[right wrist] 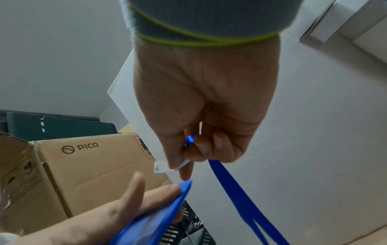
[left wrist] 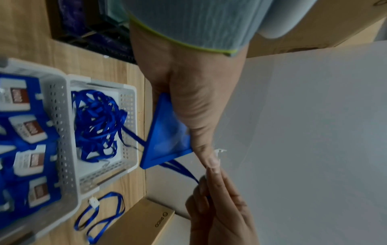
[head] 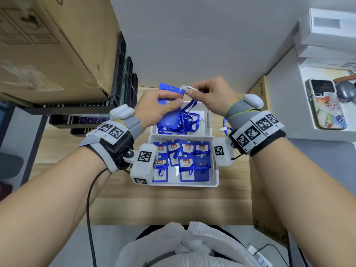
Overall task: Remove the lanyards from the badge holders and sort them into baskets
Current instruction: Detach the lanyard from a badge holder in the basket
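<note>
While the left hand (head: 159, 106) grips the flat blue plastic badge holder (head: 168, 105) above the far white perforated basket (head: 207, 120), the right hand (head: 210, 97) pinches the small white clip (head: 185, 89) — light, stiff parts; the limp blue ribbon lanyard (head: 189, 108) dangles, best taken at the clip.

Far basket (head: 207, 116) of lanyards (head: 183, 122) touches near basket (head: 215, 170) of badge holders (head: 185, 164); loose lanyard (head: 225, 129) right.

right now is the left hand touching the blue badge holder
Touching: in the head view the left hand grips the blue badge holder, thumb pressed across its face.
</note>
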The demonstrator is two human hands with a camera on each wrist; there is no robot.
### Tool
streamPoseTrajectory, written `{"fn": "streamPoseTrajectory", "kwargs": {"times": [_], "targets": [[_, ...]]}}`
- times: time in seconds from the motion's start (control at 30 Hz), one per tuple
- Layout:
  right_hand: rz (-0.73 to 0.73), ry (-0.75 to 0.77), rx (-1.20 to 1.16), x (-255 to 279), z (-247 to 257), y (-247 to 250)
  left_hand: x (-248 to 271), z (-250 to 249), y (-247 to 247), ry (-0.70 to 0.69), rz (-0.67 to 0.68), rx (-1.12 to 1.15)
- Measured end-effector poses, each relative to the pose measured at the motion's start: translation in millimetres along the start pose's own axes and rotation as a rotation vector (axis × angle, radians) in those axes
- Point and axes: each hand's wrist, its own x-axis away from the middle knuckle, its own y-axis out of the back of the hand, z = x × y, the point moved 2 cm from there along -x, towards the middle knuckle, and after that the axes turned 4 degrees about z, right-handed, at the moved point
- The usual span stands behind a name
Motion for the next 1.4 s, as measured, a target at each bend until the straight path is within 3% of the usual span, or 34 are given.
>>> {"fn": "streamPoseTrajectory", "kwargs": {"times": [0.13, 0.27, 0.47, 0.87, 1.23, 1.4], "targets": [[-0.061, 0.021, 0.088, 0, 6, 7, 3, -2, 11, -0.079, -0.005, -0.105], [-0.074, -0.010, 0.180, -3, 11, 8, 8, -4, 15, -0.067, 0.136, -0.123], [0.043, -0.023, 0.302, -3, 16, 2, 8, -9, 14, -0.026, 0.233, -0.236], [0.230, 0.014, 0.170, 1, 17, -5, 8, -4, 17, -0.078, 0.359, -0.224], [0.313, 0.052, 0.094, 7, 25, -5, 6, -5, 19, -0.087, 0.324, -0.228], [0.297, -0.008, 0.005, 9, 22, -11, 3, -2, 23, -0.094, 0.267, -0.284]]}}
